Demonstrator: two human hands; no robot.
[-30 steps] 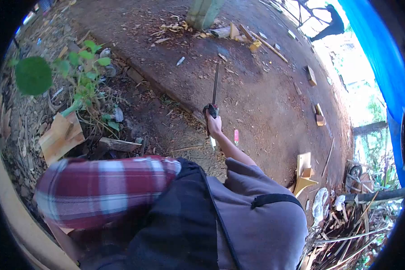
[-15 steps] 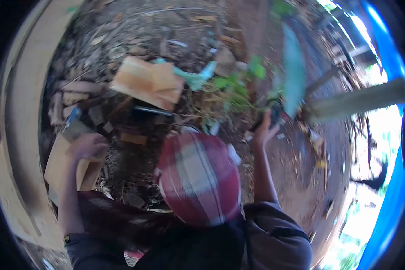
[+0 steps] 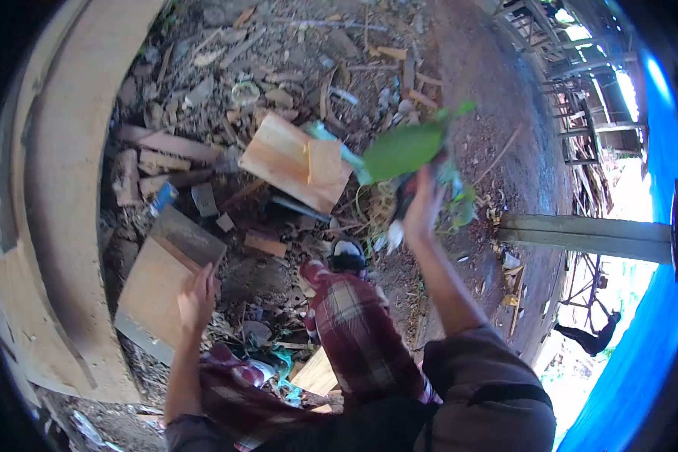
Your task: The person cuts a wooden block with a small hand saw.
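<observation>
Head view: left hand (image 3: 196, 298) partly curled, fingertips at the near end of a brown wood strip (image 3: 175, 253); firmness of hold cannot be told. Strip lies slantwise over a pale board (image 3: 152, 290), left side of scene. Right hand (image 3: 423, 205) closed around a dark tool (image 3: 404, 197), partly hidden by a large green leaf (image 3: 404, 152). Second board (image 3: 277, 157) lies between the hands, farther off, on littered ground (image 3: 226, 56).
</observation>
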